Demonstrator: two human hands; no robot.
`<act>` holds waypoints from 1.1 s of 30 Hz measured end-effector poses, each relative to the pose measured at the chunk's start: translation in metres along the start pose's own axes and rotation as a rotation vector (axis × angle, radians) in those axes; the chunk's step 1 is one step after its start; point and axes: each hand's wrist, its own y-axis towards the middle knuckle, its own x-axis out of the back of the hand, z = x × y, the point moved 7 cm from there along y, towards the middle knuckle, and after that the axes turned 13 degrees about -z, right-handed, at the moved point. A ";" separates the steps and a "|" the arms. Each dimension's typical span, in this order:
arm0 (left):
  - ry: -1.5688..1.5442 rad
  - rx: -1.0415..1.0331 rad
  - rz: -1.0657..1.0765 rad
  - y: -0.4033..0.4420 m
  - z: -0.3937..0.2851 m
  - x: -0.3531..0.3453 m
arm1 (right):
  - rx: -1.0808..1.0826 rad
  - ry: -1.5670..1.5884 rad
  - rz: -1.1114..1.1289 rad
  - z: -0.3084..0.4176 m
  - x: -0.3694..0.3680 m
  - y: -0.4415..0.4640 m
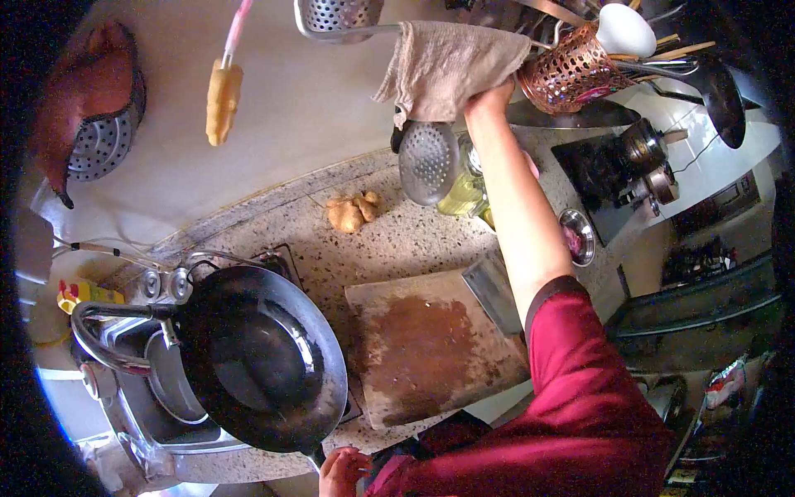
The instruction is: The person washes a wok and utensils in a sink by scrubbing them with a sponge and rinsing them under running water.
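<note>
My right hand reaches up to a beige cloth hanging over a wall rail, touching its lower right edge. The cloth hides most of the fingers. At the bottom, my left hand is closed with fingers curled at the handle of a dark wok, where the handle disappears behind it. The wok looks empty and sits on the stove. A perforated skimmer hangs below the cloth. Right of my right hand is a copper utensil holder with several utensils.
A wet-stained wooden cutting board lies right of the wok, with a cleaver blade on its far right corner. Ginger lies near the wall. A bottle of yellowish oil and a small metal bowl stand near my right forearm.
</note>
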 end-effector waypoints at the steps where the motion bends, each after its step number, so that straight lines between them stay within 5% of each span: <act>1: -0.028 0.013 0.028 0.009 0.009 0.010 | -0.061 0.048 0.006 0.000 0.000 -0.004; 8: -0.014 -0.045 0.016 -0.015 -0.018 -0.007 | 0.060 -0.062 -0.045 0.001 0.011 0.015; 12: -0.029 -0.051 0.032 -0.013 -0.019 -0.008 | -0.048 -0.089 -0.158 -0.008 0.026 0.017; 16: -0.032 -0.051 0.032 -0.007 -0.017 -0.005 | -0.109 0.066 -0.014 -0.023 0.027 0.024; 23: -0.063 -0.056 0.009 -0.010 -0.015 -0.002 | -0.118 0.055 -0.215 -0.036 0.041 0.017; 33: -0.166 -0.043 -0.020 -0.019 -0.013 -0.002 | -0.150 -0.066 -0.099 -0.028 0.046 0.029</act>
